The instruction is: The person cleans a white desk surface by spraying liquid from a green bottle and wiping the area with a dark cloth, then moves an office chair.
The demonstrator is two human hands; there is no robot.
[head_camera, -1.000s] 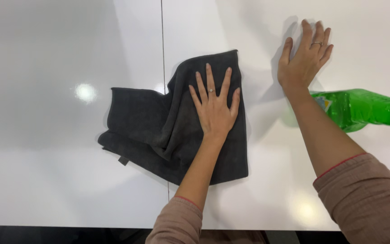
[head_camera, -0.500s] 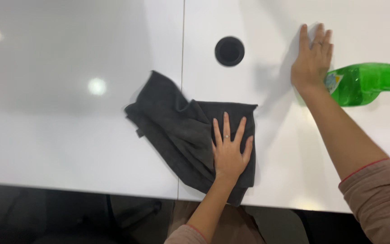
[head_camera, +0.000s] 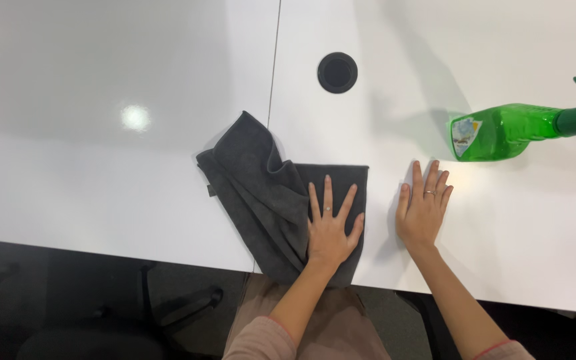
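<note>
A dark grey cloth (head_camera: 268,190) lies crumpled on the white table (head_camera: 135,180), its lower end at the near edge. My left hand (head_camera: 331,230) presses flat on the cloth's right part, fingers spread. Just to its right, my right hand (head_camera: 423,212) lies flat on the bare tabletop, fingers apart, holding nothing. A green spray bottle (head_camera: 508,130) lies on its side beyond the right hand, its nozzle toward the right edge of view.
A round black cable port (head_camera: 337,72) sits in the table behind the cloth. A seam (head_camera: 273,60) runs between two table panels. Below the near edge is dark floor with a black chair base (head_camera: 168,303).
My left hand has dragged the cloth toward the near edge. My right hand has come back from beside the bottle to the table next to the cloth.
</note>
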